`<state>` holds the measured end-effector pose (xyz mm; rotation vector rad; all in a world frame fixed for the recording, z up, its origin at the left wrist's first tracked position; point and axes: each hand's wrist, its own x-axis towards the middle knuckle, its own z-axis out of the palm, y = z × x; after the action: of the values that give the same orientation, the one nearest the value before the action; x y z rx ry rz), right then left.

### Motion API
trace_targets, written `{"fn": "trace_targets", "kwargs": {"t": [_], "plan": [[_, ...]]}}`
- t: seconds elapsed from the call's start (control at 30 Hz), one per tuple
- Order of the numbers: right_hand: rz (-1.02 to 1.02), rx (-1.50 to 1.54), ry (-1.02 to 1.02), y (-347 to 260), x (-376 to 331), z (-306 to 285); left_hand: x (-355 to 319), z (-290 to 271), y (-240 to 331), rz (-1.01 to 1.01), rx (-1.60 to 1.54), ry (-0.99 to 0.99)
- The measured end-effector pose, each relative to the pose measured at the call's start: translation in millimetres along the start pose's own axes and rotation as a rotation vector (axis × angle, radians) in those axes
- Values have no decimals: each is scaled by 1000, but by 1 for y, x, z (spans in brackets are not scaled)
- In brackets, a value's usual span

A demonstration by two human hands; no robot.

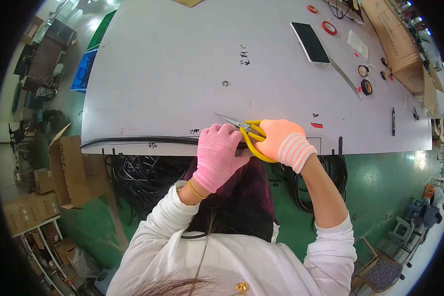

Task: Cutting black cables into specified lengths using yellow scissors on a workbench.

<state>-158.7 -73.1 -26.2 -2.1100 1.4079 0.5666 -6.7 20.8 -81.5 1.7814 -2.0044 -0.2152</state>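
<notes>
Here my pink-gloved left hand [217, 155] clamped the thick black rubber cable [138, 140] against the grey tabletop [182, 59] edge. My orange-gloved right hand [286, 143] gripped yellow-handled steel scissors [246, 130], their blades slightly parted.

yellow-handled scissors [246, 132] open over black cable [138, 140] along the table edge

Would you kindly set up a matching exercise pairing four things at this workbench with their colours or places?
Things:
1. left hand
2. right hand
3. phone
4. scissors

Descriptions:
A. yellow handles, blades pointing up and left
B. pink glove, pressing on the black cable at the table edge
C. orange striped glove, fingers through the handles
D. dark, flat, lying far up the grey table

Pairs: 1-B, 2-C, 3-D, 4-A
</notes>
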Motion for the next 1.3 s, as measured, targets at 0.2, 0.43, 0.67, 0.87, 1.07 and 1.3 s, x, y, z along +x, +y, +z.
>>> {"fn": "trace_targets", "kwargs": {"t": [0.2,0.43,0.67,0.87,1.07,1.3], "plan": [[-241,246,234,20,-19,20,13,-9,-2,-49,-49,-229],[-157,934,682,28,-79,68,15,-35,-4,-120,-365,-388],[-329,1313,136,6,-127,175,25,-55,13,-279,-553,-573],[-387,1265,189,2,-109,201,25,-62,28,-276,-621,-612],[-300,1807,7,-10,-104,194,18,-62,27,-275,-657,-573],[-295,1674,93,-15,-106,181,23,-60,30,-273,-671,-575]]}}
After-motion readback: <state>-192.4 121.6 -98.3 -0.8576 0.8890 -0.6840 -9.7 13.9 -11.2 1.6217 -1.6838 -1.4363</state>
